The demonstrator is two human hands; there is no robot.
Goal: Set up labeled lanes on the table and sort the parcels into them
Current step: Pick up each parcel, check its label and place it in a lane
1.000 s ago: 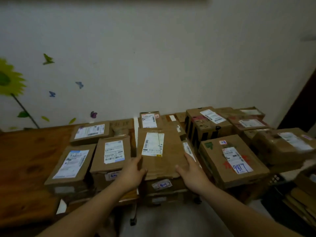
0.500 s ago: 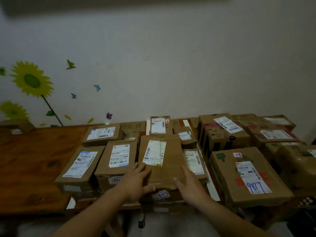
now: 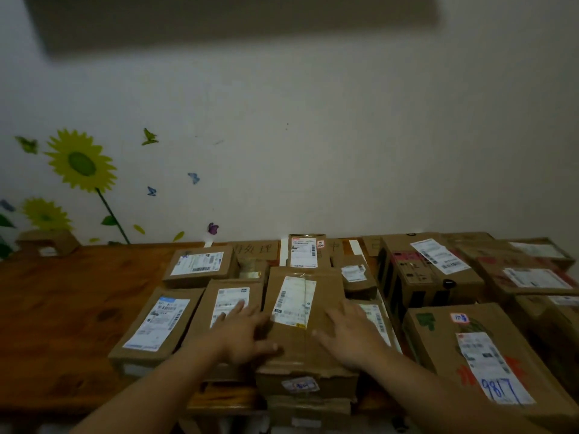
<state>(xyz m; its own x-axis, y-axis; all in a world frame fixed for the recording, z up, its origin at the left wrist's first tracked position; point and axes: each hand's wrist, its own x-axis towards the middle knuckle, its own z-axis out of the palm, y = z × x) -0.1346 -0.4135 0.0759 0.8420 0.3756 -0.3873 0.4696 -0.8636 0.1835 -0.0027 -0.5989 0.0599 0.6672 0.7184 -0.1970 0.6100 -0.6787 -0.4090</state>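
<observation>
Several cardboard parcels with white shipping labels lie in rows on the wooden table (image 3: 62,308). A long flat parcel (image 3: 300,324) sits on top of a stack in the middle lane. My left hand (image 3: 247,333) lies flat on its left edge, fingers spread, some reaching over the neighbouring parcel (image 3: 228,311). My right hand (image 3: 347,333) rests flat on its right side, fingers straight. White tape strips (image 3: 283,255) run between the lanes. A cardboard lane sign with handwriting (image 3: 257,249) lies at the back.
A big box marked 9817 (image 3: 476,355) sits at the right front, with a tall printed box (image 3: 419,274) and more parcels behind it. A small box (image 3: 47,245) stands at the far left by the wall. The table's left half is bare wood.
The view has tilted up and closer. Both hands have slid forward onto the top of the middle parcel, from holding its near corners to lying flat on it.
</observation>
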